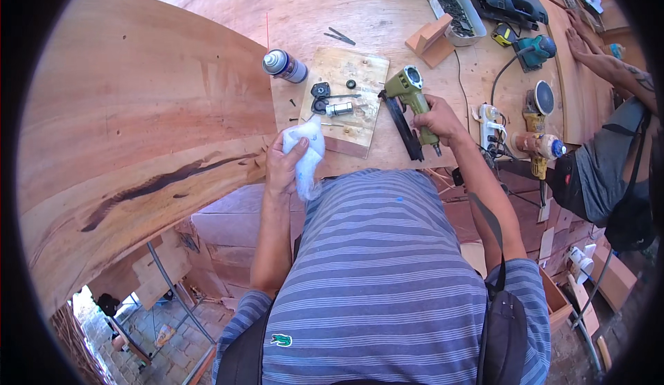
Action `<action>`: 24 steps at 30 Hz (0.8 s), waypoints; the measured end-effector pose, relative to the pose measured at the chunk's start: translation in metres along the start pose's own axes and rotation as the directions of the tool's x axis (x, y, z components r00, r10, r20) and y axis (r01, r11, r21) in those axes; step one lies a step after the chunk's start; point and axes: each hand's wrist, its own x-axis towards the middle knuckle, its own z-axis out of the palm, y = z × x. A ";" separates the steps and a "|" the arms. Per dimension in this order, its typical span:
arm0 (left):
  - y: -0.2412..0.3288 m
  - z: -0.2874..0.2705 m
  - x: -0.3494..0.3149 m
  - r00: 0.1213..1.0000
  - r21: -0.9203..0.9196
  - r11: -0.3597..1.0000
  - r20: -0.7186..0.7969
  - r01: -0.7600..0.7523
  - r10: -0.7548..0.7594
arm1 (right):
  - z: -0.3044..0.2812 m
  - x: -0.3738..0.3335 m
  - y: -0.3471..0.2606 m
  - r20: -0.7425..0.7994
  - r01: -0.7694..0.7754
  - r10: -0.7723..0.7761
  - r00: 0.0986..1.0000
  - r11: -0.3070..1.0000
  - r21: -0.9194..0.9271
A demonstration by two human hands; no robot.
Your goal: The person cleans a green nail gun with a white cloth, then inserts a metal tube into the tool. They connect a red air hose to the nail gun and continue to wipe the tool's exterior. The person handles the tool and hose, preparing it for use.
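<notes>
My left hand (282, 164) is closed around a white fluffy wad of cloth or fiber (308, 151), held at the near left corner of a wooden board. In my right hand (440, 119) is the handle of an olive-green pneumatic nail gun (407, 89); its black magazine (401, 126) slants down beside the board, and its round top end looks uncapped. On the small wooden board (370, 74) lie a black cap-like part (320, 90), a metal cylinder (339, 109), a thin dark rod and a small black ring (351, 84). A spray can (285, 66) stands left of the board.
Two hex keys (339, 36) lie beyond the board. Farther right are a tub of dark fasteners (454, 13), wooden blocks (432, 41), a teal sander (536, 52), a yellow grinder (537, 115) and a power strip (490, 126) with cords. Another person's arm (609, 67) rests at the right edge.
</notes>
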 end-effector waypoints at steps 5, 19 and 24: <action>0.008 0.011 0.017 0.995 -0.026 0.999 0.090 0.036 -0.033 | 0.011 -0.025 -0.013 0.037 0.059 -0.060 0.997 0.998 0.031; 0.050 0.087 0.023 0.867 0.424 0.757 0.200 -0.497 0.457 | 0.056 -0.042 -0.039 -0.218 0.132 -0.423 0.880 0.657 -0.742; 0.035 0.114 0.036 0.616 0.656 0.191 0.513 -0.731 0.597 | 0.069 -0.040 -0.042 -0.153 0.209 -0.543 0.825 0.545 -0.812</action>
